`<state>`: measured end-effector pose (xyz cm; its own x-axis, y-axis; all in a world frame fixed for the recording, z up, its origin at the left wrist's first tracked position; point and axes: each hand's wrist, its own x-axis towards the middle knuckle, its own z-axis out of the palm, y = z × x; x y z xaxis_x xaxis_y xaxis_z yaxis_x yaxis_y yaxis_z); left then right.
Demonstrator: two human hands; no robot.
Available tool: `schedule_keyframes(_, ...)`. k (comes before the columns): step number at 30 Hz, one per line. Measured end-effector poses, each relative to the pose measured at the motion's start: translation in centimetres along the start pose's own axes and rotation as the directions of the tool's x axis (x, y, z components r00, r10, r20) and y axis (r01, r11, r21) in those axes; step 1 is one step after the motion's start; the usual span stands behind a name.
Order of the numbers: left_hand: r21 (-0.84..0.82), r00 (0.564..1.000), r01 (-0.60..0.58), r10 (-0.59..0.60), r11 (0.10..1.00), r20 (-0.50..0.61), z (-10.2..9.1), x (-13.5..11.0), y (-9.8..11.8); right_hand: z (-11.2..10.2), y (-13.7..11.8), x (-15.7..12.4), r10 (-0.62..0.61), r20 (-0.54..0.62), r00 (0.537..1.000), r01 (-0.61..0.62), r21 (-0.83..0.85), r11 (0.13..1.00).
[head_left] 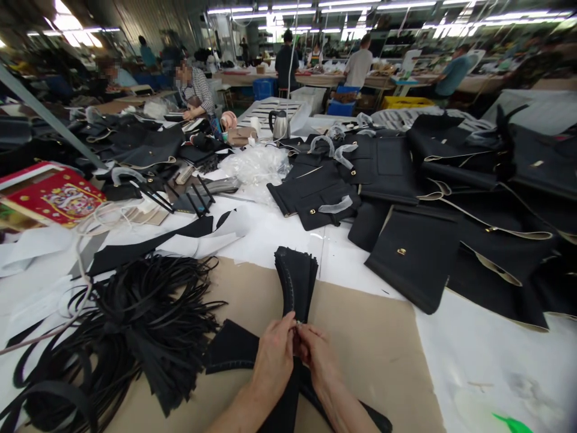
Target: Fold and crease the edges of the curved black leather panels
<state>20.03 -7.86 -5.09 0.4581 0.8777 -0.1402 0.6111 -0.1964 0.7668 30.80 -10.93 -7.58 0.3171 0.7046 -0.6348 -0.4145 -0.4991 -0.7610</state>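
Observation:
My left hand (pixel 274 352) and my right hand (pixel 319 355) meet over a stack of black leather-like pieces (pixel 298 273) with flared ends and a stitched edge. The fingers of both hands are pinched together at the stack's narrow middle. Something small and pale shows between the fingertips, too small to name. Another flared black piece (pixel 232 347) sticks out to the left under my left wrist, and more black material runs down beneath both forearms. Left of my hands lies a big bundle of thin black strips (pixel 157 325).
A brown sheet (pixel 369 337) covers the table in front of me. Black bag parts with gold clasps (pixel 415 252) are piled at the right. Behind are clear plastic (pixel 256 165), a kettle (pixel 280 126), a black router (pixel 193 201) and a red box (pixel 58 195). Several people work farther back.

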Motion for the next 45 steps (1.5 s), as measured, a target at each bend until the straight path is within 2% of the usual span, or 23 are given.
schedule_keyframes(2, 0.021, 0.999, 0.047, -0.047, 0.999, 0.005, -0.6, 0.8, 0.1, 0.0, 0.2, -0.1, -0.032, -0.007, 0.999, 0.032, 0.015, 0.999)
schedule_keyframes(4, 0.061, 0.998, 0.045, -0.047, 0.997, 0.037, -1.2, 1.8, 0.2, -0.1, 0.3, -0.2, -0.068, -0.003, 0.998, 0.068, 0.009, 0.998)
schedule_keyframes(9, 0.189, 0.987, -0.026, -0.005, 0.982, 0.163, -2.0, 3.7, 0.9, -0.4, 0.2, -0.5, -0.152, 0.006, 0.988, 0.152, -0.038, 0.988)
schedule_keyframes(18, 0.409, 0.948, -0.187, 0.055, 0.893, 0.314, -2.8, 4.5, 2.4, -0.7, 1.0, 0.0, -0.231, 0.042, 0.972, 0.235, -0.183, 0.955)
schedule_keyframes(24, 0.477, 0.947, -0.223, 0.073, 0.850, 0.313, -2.6, 4.5, 2.6, -1.3, 1.1, 0.0, -0.252, 0.055, 0.966, 0.253, -0.396, 0.883)
schedule_keyframes(33, 0.519, 0.965, -0.178, 0.044, 0.836, 0.260, -1.9, 4.5, 1.8, -2.0, 0.7, -0.3, -0.283, 0.113, 0.953, 0.288, -0.630, 0.721)
schedule_keyframes(36, 0.526, 0.978, -0.128, 0.018, 0.841, 0.209, -2.9, 5.2, 1.3, -2.7, 0.7, -0.7, -0.284, 0.105, 0.953, 0.278, -0.671, 0.687)
schedule_keyframes(39, 0.516, 0.989, -0.074, -0.003, 0.854, 0.147, -5.0, 6.5, 0.7, -3.3, 1.4, -1.0, -0.263, 0.109, 0.959, 0.268, -0.661, 0.701)
schedule_keyframes(41, 0.469, 0.984, -0.104, 0.023, 0.877, 0.175, -6.1, 7.0, 0.6, -3.4, 1.9, -1.0, -0.261, 0.123, 0.957, 0.279, -0.630, 0.725)
schedule_keyframes(43, 0.398, 0.968, -0.157, 0.062, 0.904, 0.241, -6.3, 6.7, 0.7, -3.4, 2.3, -0.9, -0.273, 0.134, 0.953, 0.297, -0.595, 0.746)
schedule_keyframes(45, 0.329, 0.949, -0.187, 0.084, 0.926, 0.303, -5.6, 5.7, 0.9, -3.3, 2.4, -0.7, -0.288, 0.144, 0.947, 0.317, -0.569, 0.759)
